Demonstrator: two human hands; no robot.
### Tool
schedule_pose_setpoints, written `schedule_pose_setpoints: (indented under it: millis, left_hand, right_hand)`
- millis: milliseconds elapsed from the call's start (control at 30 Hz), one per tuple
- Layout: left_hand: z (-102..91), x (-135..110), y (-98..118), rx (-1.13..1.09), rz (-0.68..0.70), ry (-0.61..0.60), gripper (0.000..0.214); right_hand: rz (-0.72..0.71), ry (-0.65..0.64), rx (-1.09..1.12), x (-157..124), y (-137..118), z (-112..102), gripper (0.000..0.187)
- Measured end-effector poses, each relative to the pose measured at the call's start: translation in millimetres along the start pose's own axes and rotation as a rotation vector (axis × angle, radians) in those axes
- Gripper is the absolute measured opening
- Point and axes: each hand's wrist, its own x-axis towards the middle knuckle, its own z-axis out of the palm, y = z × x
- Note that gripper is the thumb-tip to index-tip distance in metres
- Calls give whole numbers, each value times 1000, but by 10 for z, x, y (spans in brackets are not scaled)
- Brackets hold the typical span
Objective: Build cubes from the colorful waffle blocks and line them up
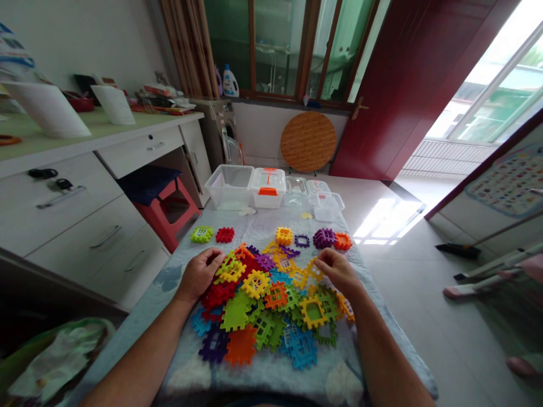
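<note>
A heap of notched plastic building tiles in many colours lies on the cloth-covered table (180,367). At its left edge, my left hand (200,276) pinches a lime-green building tile (225,264); a yellow tile (232,271) overlaps it. Across the heap, my right hand (339,272) has thumb and fingers closed on a yellow building tile (314,271). An orange tile (241,345) and a blue tile (303,349) lie at the near side. Beyond the heap sit small groups of tiles: green (201,234), red (224,234), yellow (284,236), purple (324,238) and orange (343,241).
At the table's far end stand a clear open bin (229,195), a lidded box with orange clasps (268,181) and smaller clear containers (324,212). A red stool (169,212) and a white-drawered desk (85,226) are on the left. A broom (458,250) lies right.
</note>
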Motion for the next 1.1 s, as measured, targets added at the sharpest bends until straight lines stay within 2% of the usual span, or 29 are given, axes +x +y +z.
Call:
schedule_pose_setpoints:
  millis: [67, 133, 233, 333, 433, 533, 700, 833, 933, 1100]
  left_hand:
    - [-1, -2, 1, -3, -1, 0, 36]
    - [-4, -5, 8, -5, 1, -2, 36]
    - [-10, -9, 20, -6, 3, -5, 35]
    - [-12, -7, 13, -7, 7, -2, 34]
    - [-6, -2, -13, -8, 12, -1, 34]
    - [-1, 2, -27, -9, 12, -7, 34]
    - [-8, -4, 9, -13, 11, -8, 34]
    - [-12, -6, 15, -15, 12, -5, 34]
    - [-6, -2, -7, -22, 11, -6, 33]
    - [4, 3, -34, -20, 15, -7, 32]
  right_hand:
    - [-85, 166, -21, 15, 11, 37, 17]
    - [-182, 230, -111, 15, 2, 75, 12]
    - [-268, 80, -271, -11, -33, 102, 8]
    - [-262, -98, -347, -40, -67, 91, 11]
    - [-256, -119, -337, -46, -105, 72, 16]
    - [-298, -120, -307, -36, -166, 80, 10]
    - [-352, -193, -351, 31, -286, 187, 40]
    - [-374, -224, -418, 165, -374, 315, 47]
    - [-375, -245, -445, 244, -455, 376, 37]
    - [-312, -334, -359, 235, -569, 315, 5]
